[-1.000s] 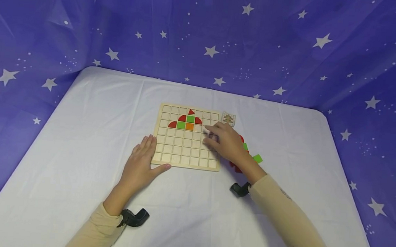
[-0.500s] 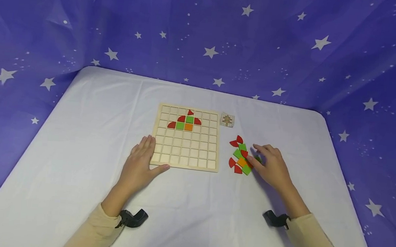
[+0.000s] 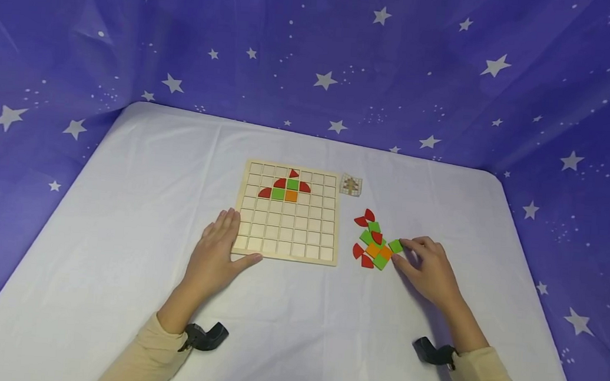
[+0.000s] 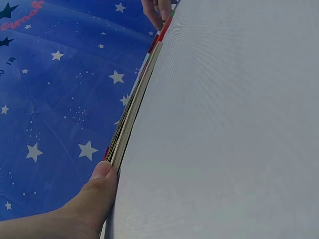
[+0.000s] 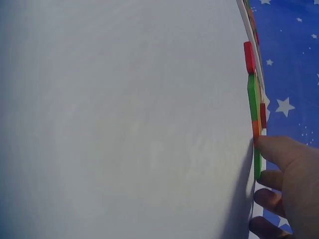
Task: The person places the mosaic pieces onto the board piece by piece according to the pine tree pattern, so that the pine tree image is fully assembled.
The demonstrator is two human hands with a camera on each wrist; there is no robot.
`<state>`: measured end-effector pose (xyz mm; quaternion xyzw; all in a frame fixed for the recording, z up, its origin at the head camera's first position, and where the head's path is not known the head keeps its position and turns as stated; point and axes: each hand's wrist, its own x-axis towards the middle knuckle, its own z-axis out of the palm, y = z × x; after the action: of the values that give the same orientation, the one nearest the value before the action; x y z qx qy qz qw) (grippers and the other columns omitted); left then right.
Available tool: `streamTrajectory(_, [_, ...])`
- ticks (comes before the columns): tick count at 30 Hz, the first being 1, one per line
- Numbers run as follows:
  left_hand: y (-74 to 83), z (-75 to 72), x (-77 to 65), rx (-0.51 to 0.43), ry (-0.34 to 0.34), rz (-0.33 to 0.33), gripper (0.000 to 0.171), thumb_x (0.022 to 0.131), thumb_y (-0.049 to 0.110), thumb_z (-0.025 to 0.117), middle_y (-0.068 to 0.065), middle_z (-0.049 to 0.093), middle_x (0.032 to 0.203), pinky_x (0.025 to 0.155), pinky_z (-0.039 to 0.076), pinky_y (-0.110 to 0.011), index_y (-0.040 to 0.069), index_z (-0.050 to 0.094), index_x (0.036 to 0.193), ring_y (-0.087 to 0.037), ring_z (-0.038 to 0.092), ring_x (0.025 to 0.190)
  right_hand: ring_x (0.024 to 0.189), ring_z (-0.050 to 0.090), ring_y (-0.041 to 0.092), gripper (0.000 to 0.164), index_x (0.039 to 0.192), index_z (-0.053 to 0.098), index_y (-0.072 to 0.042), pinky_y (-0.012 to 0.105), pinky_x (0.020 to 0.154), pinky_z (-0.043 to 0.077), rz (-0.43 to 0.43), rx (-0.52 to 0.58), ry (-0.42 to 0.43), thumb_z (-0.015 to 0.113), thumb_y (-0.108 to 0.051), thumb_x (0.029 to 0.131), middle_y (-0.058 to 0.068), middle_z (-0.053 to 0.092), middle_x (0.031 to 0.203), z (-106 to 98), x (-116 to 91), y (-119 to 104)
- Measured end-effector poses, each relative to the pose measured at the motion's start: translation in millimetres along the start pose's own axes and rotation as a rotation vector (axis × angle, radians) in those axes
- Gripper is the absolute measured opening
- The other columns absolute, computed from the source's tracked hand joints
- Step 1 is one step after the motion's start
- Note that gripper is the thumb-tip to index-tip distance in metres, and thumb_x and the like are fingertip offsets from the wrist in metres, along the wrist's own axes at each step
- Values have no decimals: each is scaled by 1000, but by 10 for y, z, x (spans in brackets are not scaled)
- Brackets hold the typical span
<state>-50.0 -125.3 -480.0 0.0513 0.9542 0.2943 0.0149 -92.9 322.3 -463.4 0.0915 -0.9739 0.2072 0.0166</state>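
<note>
A wooden grid board [image 3: 279,258] lies on the white table. Near its top are a red triangle [image 3: 294,174], red quarter-circle pieces [image 3: 264,193], green squares [image 3: 292,184] and an orange square [image 3: 291,196]. My left hand [image 3: 213,258] rests at the board's near left corner, fingers straight along the left edge and thumb [image 4: 102,170] against the near edge. Right of the board, my right hand [image 3: 429,270] pinches a green square tile [image 3: 395,246] between thumb and index finger at the side of the loose pile. In the right wrist view the tile's edge [image 5: 257,164] shows between those fingertips.
Loose red quarter-circles [image 3: 365,218], green tiles [image 3: 379,262] and orange tiles [image 3: 373,250] lie in a cluster right of the board. A small pattern card [image 3: 351,185] with a tree drawing lies by the board's top right corner. A purple starry cloth [image 3: 315,49] hangs behind the table.
My right hand has moved from over the board to the loose pile, then to the green tile at its right side. The left hand has stayed at the board's corner.
</note>
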Motion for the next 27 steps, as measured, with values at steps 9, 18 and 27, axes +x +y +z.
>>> streamTrajectory(9, [-15, 9, 1, -1, 0, 1, 108, 84, 61, 69, -16, 15, 166, 125, 11, -52, 0, 19, 157, -33, 11, 155, 101, 52, 28, 40, 124, 68, -9, 44, 82, 46, 16, -17, 8, 69, -35, 93, 10, 63, 109, 44, 94, 8])
streamTrajectory(18, [-7, 4, 11, -4, -6, -6, 108, 84, 61, 69, -16, 14, 166, 125, 12, -53, -1, 19, 157, -33, 10, 155, 101, 54, 29, 42, 125, 66, -7, 51, 89, 49, 2, 29, -57, 74, -29, 90, 11, 61, 114, -29, 140, 39])
streamTrajectory(27, [-2, 6, 17, 2, -11, -7, 108, 84, 61, 69, -16, 14, 166, 125, 11, -53, -1, 19, 157, -33, 10, 155, 104, 57, 32, 36, 117, 66, -2, 53, 93, 50, -56, -79, -65, 71, -27, 92, 16, 62, 116, -32, 187, 28])
